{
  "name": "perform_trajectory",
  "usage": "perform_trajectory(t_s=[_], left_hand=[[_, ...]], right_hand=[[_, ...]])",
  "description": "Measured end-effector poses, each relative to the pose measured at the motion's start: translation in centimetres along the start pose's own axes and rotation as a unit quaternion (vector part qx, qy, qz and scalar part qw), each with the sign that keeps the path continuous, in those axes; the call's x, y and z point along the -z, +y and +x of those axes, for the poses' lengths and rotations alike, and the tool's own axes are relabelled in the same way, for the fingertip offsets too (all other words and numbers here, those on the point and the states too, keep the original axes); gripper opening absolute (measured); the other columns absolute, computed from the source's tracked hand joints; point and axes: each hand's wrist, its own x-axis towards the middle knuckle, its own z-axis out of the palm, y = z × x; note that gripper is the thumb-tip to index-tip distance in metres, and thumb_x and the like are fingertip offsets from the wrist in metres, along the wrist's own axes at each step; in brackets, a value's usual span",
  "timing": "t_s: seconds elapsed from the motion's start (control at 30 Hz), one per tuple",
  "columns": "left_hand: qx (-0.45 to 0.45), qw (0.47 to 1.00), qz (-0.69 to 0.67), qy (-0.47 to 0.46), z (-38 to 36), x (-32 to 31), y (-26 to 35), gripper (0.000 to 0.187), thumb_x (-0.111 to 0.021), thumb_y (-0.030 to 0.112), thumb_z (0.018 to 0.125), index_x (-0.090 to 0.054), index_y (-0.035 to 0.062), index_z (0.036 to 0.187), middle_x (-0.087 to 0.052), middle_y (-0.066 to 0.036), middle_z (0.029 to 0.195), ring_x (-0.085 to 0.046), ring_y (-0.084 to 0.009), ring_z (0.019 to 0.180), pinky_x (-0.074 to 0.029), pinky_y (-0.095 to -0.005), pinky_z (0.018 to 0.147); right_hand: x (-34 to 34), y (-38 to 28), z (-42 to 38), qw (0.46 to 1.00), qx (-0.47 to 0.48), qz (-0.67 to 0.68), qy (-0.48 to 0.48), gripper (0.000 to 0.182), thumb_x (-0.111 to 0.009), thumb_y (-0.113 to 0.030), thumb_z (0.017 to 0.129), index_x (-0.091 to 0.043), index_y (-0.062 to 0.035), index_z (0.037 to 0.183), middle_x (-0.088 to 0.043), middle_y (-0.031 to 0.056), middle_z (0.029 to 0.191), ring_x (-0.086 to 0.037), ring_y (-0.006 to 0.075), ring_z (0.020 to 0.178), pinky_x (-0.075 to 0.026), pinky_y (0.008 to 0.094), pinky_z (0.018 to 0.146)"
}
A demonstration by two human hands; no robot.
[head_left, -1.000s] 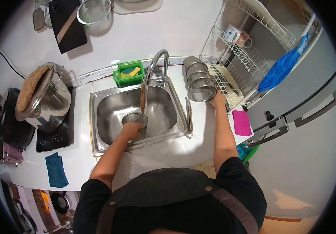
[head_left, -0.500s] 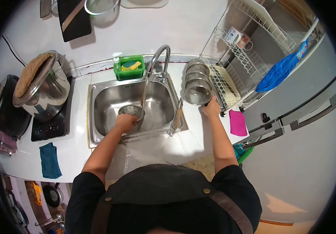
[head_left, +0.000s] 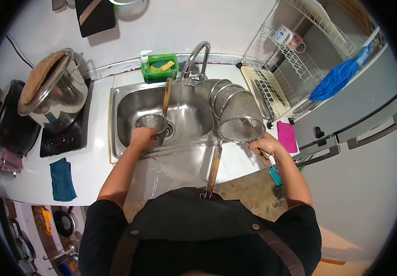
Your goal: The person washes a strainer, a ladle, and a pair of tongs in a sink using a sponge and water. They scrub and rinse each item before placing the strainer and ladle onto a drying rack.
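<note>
My left hand (head_left: 143,139) is closed on the rim of a mesh strainer (head_left: 151,123) inside the steel sink (head_left: 127,99). The strainer's wooden handle (head_left: 167,95) points up toward the tap (head_left: 206,57), from which a thin stream of water falls. On the right, my right hand (head_left: 267,143) grips a stack of nested mesh strainers (head_left: 242,112) near the front rim. The stack lies on its side, open end toward me, across the sink's right edge. One wooden-handled end (head_left: 214,171) sticks out toward my apron. My right fingertips are partly hidden.
A green tub (head_left: 160,73) with a sponge sits behind the sink beside a pump bottle (head_left: 145,60). To the right stand a white wire rack (head_left: 272,99) and a pink cloth (head_left: 286,137). A large pot (head_left: 65,101) rests on the black cooktop (head_left: 62,138); a teal cloth (head_left: 62,179) lies nearby.
The strainer stack has come left and toward me, from the counter to over the sink's edge. The left strainer's handle now shows near the tap. The view has shifted slightly.
</note>
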Motion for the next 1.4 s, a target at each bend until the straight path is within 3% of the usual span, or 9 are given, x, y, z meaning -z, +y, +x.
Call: perform_trajectory(t_s=[0.23,0.6,0.77,0.87,1.0,1.07,1.17,1.27,1.4], left_hand=[[0.055,0.997,0.063,0.0,-2.6,1.5,-1.7,0.022,-0.057,0.011,0.063,-0.063,0.0206,0.082,-0.06,-0.01,0.069,-0.058,-0.0278,0.069,-0.044,-0.0384,0.06],[0.057,0.982,0.091,0.153,-4.6,2.8,-1.0,0.021,-0.056,0.004,0.056,-0.06,0.0146,0.074,-0.058,-0.007,0.064,-0.058,-0.025,0.066,-0.044,-0.0367,0.062],[0.084,0.981,0.105,0.143,-3.5,3.2,-1.1,0.022,-0.058,0.005,0.058,-0.061,0.0159,0.078,-0.06,-0.008,0.067,-0.058,-0.0248,0.068,-0.045,-0.0353,0.065],[0.077,0.982,0.108,0.132,-2.9,3.4,-1.2,0.02,-0.06,0.008,0.058,-0.06,0.0152,0.076,-0.06,-0.008,0.068,-0.058,-0.0244,0.068,-0.045,-0.0356,0.066],[0.047,0.986,0.11,0.114,-1.7,2.9,-0.6,0.018,-0.061,0.009,0.058,-0.06,0.0143,0.075,-0.06,-0.008,0.067,-0.059,-0.0237,0.069,-0.045,-0.035,0.066],[0.029,0.987,0.105,0.12,-1.0,2.7,0.3,0.017,-0.061,0.01,0.058,-0.06,0.0137,0.074,-0.06,-0.009,0.066,-0.059,-0.0236,0.069,-0.045,-0.0348,0.066],[-0.033,0.984,0.167,0.052,0.7,3.7,2.5,0.014,-0.06,0.013,0.06,-0.062,0.0115,0.073,-0.061,-0.01,0.069,-0.06,-0.0244,0.068,-0.045,-0.0356,0.066],[-0.086,0.969,0.198,-0.117,2.1,5.1,5.3,0.019,-0.06,0.015,0.059,-0.062,0.015,0.078,-0.061,-0.009,0.071,-0.06,-0.0256,0.071,-0.046,-0.0365,0.064],[-0.183,0.952,0.238,-0.068,3.5,3.9,6.7,0.009,-0.056,0.013,0.061,-0.063,0.0118,0.066,-0.062,-0.009,0.072,-0.06,-0.0252,0.07,-0.046,-0.0353,0.064]], right_hand=[[-1.9,-1.7,6.7,0.952,-0.118,-0.223,-0.172,0.022,-0.059,-0.008,0.06,-0.056,0.0041,0.078,-0.057,0.0099,0.066,-0.054,0.0155,0.052,-0.042,0.0265,0.041],[-6.7,-3.2,24.3,0.852,-0.12,-0.324,-0.393,0.025,-0.067,-0.007,0.062,-0.054,0.0037,0.08,-0.058,0.0089,0.068,-0.057,0.0165,0.058,-0.048,0.0271,0.052],[-6.9,-2.3,30.6,0.709,0.314,-0.611,-0.161,0.033,-0.065,-0.012,0.062,-0.056,-0.0064,0.093,-0.06,0.0146,0.071,-0.059,0.0287,0.065,-0.047,0.0371,0.065],[-7.0,-2.7,32.4,0.733,0.356,-0.579,0.0,0.029,-0.061,-0.012,0.064,-0.058,-0.0132,0.093,-0.06,0.0167,0.077,-0.057,0.0333,0.072,-0.045,0.04,0.069],[-10.8,-9.5,24.0,0.805,0.272,-0.527,-0.031,0.02,-0.059,-0.015,0.07,-0.059,-0.0089,0.088,-0.06,0.0133,0.077,-0.058,0.0271,0.072,-0.047,0.0355,0.066],[-12.3,-9.4,22.4,0.943,0.08,-0.182,-0.266,0.013,-0.054,-0.014,0.077,-0.059,-0.0032,0.082,-0.06,0.007,0.078,-0.056,0.0159,0.07,-0.045,0.0264,0.059],[-13.3,-9.9,21.0,0.934,0.076,0.017,-0.348,0.014,-0.048,-0.011,0.082,-0.059,-0.0026,0.081,-0.059,0.004,0.075,-0.054,0.0104,0.068,-0.043,0.0218,0.057],[-15.0,-9.3,22.6,0.958,0.173,0.167,-0.156,0.009,-0.051,-0.006,0.079,-0.057,0.0006,0.083,-0.058,0.0067,0.078,-0.057,0.0151,0.072,-0.048,0.0276,0.066],[-15.4,-9.7,21.1,0.946,0.107,0.053,-0.3,0.009,-0.052,-0.006,0.078,-0.056,0.0022,0.082,-0.058,0.0073,0.08,-0.058,0.0169,0.069,-0.049,0.0291,0.066]])
